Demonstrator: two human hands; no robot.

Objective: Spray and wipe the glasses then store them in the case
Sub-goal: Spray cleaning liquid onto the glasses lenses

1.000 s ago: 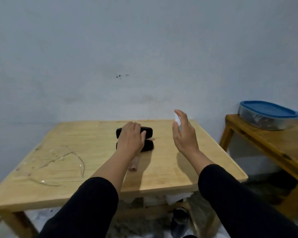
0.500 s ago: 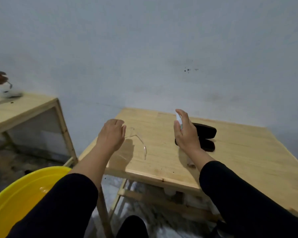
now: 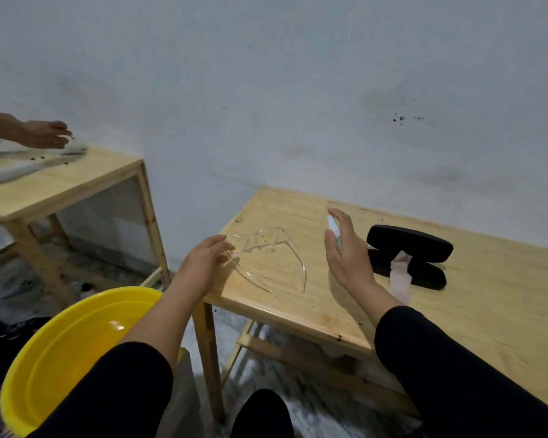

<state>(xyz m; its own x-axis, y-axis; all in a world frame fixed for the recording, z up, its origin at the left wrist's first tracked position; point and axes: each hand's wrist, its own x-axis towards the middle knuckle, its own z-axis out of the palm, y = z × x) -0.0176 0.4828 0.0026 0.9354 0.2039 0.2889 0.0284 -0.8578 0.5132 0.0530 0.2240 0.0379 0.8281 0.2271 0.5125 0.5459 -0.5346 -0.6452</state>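
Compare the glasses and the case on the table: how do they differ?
The glasses are clear and see-through; the case is solid black. The left hand touches the glasses; nothing grips the case, which lies open with a pale cloth in it. Both rest on the same wooden table.

Clear glossy plastic glasses (image 3: 266, 257), matt black case (image 3: 408, 254), wood table (image 3: 487, 311)

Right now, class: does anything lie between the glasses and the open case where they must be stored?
Yes. The right hand, holding the spray bottle, stands between the glasses and the case. A pink cloth drapes over the case's lower half.
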